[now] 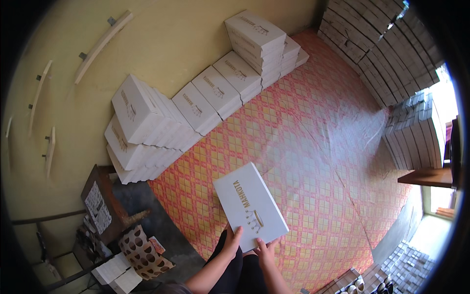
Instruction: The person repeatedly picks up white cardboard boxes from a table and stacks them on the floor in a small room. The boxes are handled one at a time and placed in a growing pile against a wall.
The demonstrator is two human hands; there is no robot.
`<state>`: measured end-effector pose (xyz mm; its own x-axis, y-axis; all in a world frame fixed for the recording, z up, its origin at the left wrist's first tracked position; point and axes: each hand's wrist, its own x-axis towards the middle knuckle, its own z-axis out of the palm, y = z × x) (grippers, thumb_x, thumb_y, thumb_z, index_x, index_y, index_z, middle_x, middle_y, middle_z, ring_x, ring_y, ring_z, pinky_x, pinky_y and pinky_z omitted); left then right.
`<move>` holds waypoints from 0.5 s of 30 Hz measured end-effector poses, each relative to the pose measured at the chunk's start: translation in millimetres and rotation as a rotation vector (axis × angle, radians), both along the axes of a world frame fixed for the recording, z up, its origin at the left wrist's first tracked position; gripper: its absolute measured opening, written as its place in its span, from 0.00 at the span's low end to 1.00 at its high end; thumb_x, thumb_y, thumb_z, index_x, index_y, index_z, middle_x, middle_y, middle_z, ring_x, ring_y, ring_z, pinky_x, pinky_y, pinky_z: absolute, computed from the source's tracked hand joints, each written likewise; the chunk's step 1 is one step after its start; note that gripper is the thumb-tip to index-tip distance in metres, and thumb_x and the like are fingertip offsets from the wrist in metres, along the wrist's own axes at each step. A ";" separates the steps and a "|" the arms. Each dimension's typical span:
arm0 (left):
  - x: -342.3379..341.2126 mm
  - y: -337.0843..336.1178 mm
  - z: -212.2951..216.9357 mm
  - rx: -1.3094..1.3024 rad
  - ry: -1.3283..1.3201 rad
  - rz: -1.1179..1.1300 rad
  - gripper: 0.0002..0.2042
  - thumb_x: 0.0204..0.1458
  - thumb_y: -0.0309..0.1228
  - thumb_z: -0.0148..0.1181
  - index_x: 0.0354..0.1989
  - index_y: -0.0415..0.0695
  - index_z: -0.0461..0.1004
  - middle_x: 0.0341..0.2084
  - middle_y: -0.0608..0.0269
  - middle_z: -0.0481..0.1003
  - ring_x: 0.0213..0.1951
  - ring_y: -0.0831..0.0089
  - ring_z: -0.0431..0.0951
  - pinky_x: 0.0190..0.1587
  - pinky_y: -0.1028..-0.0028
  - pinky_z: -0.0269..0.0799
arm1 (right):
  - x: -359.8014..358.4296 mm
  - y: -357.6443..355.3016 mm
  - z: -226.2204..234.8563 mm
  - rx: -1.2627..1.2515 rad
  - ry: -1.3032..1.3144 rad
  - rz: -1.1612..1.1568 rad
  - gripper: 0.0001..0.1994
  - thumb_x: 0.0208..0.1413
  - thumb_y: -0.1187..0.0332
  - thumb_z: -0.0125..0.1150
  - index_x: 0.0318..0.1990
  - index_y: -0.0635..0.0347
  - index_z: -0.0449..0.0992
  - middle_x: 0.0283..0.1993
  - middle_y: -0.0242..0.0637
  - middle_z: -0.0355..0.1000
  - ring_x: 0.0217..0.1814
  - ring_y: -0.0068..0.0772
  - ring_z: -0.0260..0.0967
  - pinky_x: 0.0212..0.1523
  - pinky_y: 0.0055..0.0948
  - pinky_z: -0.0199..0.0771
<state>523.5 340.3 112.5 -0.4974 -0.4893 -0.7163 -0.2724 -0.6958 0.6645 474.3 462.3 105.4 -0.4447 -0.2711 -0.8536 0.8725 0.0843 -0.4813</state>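
Observation:
A flat white cardboard box (248, 203) with gold print on its lid is held out over the patterned floor mat (313, 147). My left hand (232, 239) grips its near left edge, thumb on the lid. My right hand (267, 246) holds the near right corner from below. Both forearms come up from the bottom edge, over my dark trousers.
Rows and stacks of the same white boxes (147, 127) line the yellow wall (161, 39) on the left and far side. Tall grey stacks of flat cardboard (387, 59) stand at the right. A brown stool and a patterned bag (144, 252) sit at lower left.

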 end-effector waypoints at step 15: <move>-141.9 -244.4 -83.9 -0.127 -0.043 0.114 0.35 0.52 0.46 0.52 0.62 0.44 0.43 0.56 0.55 0.55 0.58 0.65 0.56 0.57 0.66 0.54 | -194.7 -251.0 -58.7 -0.037 0.159 0.082 0.42 0.50 0.64 0.58 0.63 0.44 0.31 0.49 0.46 0.62 0.47 0.38 0.63 0.37 0.37 0.71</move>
